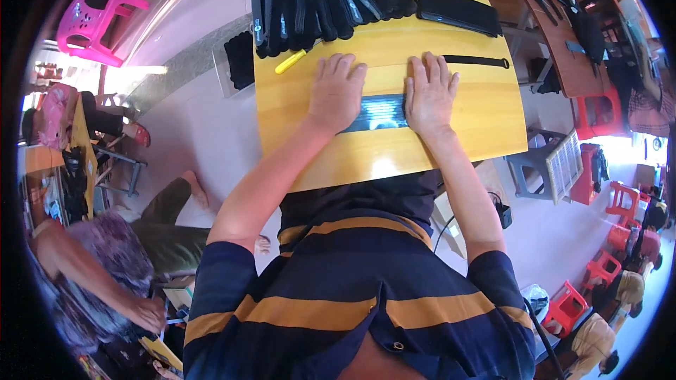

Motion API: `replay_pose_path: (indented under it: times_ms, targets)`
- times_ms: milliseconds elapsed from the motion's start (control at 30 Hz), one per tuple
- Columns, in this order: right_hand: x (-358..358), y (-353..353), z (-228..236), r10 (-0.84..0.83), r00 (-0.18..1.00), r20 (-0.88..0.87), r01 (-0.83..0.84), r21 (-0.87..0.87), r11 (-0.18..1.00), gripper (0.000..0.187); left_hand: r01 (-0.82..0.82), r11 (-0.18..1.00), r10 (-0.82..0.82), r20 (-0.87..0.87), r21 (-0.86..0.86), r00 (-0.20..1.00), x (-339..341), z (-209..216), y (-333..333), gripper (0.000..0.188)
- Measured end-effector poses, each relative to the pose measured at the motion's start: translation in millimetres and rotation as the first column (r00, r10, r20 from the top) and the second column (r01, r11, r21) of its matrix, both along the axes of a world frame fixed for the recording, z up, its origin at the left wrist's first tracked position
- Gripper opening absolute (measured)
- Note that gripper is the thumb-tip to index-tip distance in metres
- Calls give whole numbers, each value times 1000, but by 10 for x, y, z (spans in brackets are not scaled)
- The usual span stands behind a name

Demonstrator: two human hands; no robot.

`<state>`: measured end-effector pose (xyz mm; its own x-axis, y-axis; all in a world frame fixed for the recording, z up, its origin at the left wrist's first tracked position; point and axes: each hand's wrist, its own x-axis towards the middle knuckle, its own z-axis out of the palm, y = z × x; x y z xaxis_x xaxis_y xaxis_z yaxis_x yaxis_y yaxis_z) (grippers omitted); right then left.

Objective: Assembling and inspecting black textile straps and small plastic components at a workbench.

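Observation:
A flat, shiny dark package in clear plastic film (384,111) lies crosswise on the yellow wooden table (317,162). My left hand (338,91) rests palm down over its left end, fingers stretched toward the far side. Over the right end lies my right hand (431,97), also flat with its fingers spread. The package's ends are hidden under my palms. Just beyond my right fingers is a narrow black strap with a ring at its tip (479,61). A yellow-handled tool (290,62) sits beyond my left hand.
Bundles of black straps (303,10) cover the table's far left, with a black stack (458,13) at the far right. Left stands a pink plastic chair (98,17); a grey stool (542,162) is at the right. Another person (105,253) sits at lower left.

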<state>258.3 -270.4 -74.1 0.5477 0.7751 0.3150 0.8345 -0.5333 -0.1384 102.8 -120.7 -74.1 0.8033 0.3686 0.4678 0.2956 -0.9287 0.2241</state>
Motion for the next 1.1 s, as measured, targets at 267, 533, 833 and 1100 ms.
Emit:
replay_pose_path:
  times_ms: [267, 533, 833, 1100]
  targets:
    - [-1, -19, 9, -32, 999, -23, 32, -40, 999, 52, -89, 996, 89, 10, -4, 996, -454, -13, 183, 29]
    - [177, -305, 39, -160, 987, -11, 158, -113, 981, 59, -133, 991, 133, 17, -12, 991, -568, -28, 208, 30]
    - [893, -423, 47, -109, 994, -28, 107, -84, 991, 60, -59, 990, 78, 147, -128, 986, -574, 6, 235, 27]
    - [387, -1174, 160, 8, 995, -96, -8, -1, 1000, 57, 40, 990, -8, 236, -133, 972, -620, 26, 225, 27]
